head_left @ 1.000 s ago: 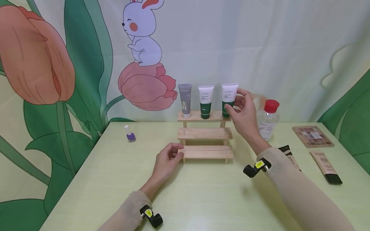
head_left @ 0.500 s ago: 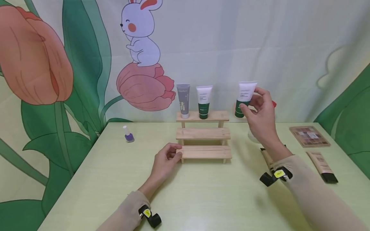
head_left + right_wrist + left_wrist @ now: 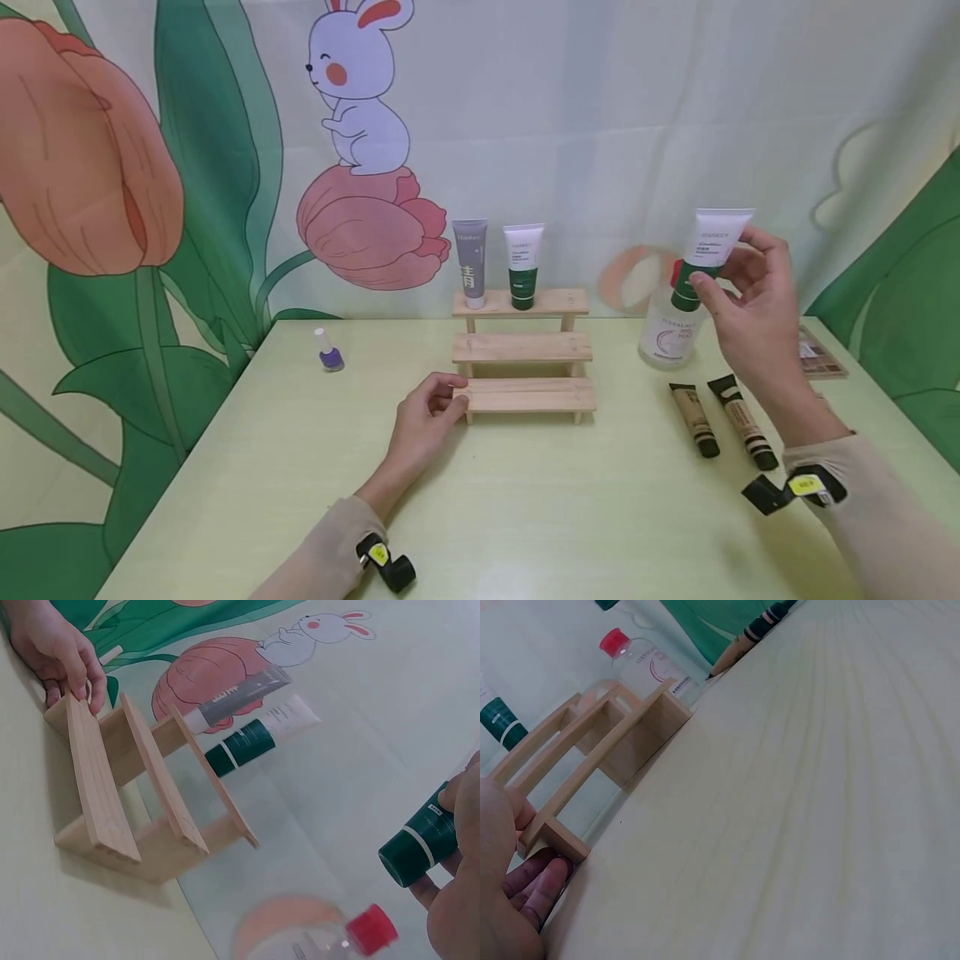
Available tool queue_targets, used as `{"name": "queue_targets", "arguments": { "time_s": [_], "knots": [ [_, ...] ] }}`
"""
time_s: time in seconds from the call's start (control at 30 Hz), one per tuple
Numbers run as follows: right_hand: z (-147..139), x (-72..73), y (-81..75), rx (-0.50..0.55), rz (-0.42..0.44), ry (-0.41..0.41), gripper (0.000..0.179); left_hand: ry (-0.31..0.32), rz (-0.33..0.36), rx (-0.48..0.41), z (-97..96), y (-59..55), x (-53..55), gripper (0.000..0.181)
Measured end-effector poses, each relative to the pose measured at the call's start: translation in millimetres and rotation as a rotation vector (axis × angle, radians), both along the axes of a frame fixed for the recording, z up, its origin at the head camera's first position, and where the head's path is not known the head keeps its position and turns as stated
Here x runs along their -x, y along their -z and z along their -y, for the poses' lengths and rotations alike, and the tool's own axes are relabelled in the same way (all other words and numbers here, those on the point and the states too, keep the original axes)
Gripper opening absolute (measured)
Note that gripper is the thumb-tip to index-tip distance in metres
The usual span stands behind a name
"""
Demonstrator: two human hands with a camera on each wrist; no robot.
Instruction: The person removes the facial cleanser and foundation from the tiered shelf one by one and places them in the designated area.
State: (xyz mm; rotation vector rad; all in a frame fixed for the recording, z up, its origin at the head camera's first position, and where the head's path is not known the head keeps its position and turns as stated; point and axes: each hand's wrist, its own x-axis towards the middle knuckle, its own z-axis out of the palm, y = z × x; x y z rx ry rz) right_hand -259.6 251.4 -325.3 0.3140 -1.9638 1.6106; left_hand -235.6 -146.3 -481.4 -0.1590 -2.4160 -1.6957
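My right hand (image 3: pixel 761 325) pinches a white and green squeeze tube (image 3: pixel 711 250) upright in the air, in front of the clear bottle (image 3: pixel 667 329) with a red cap. In the right wrist view the green cap end of that tube (image 3: pixel 424 844) points down past the fingers. My left hand (image 3: pixel 427 421) grips the left end of the lowest step of a wooden three-tier rack (image 3: pixel 525 396); in the left wrist view thumb and fingers wrap its corner (image 3: pixel 544 832). On the top step stand a grey tube (image 3: pixel 470 262) and a matching white and green tube (image 3: pixel 523 267).
A purple nail polish bottle (image 3: pixel 330 354) stands at the table's left. Two beige tubes with black caps, one nearer the rack (image 3: pixel 695 421) and one further right (image 3: pixel 742 421), lie on the right. Behind my right wrist shows part of a makeup palette (image 3: pixel 821 354). A printed curtain hangs behind.
My right hand has carried the white and green tube off the right end of the top step, out to the right past the bottle. My left hand keeps its hold on the rack.
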Motion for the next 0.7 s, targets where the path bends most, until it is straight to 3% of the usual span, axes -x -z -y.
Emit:
{"name": "queue_targets", "arguments": {
  "time_s": [0.23, 0.5, 0.7],
  "knots": [
    [-32, -20.8, -5.7, 0.003, 0.005, 0.113, 0.068, -0.014, 0.002, 0.001, 1.9, 1.8, -0.2, 0.020],
    [-73, -48.0, 0.7, -0.131, -0.016, 0.307, 0.069, -0.004, 0.006, -0.010, 1.3, 3.7, -0.4, 0.020],
    [-95, -70.4, 12.3, -0.149, 0.075, 0.403, 0.069, 0.005, -0.001, -0.018, 0.4, 0.9, -0.7, 0.020]
  ]
}}
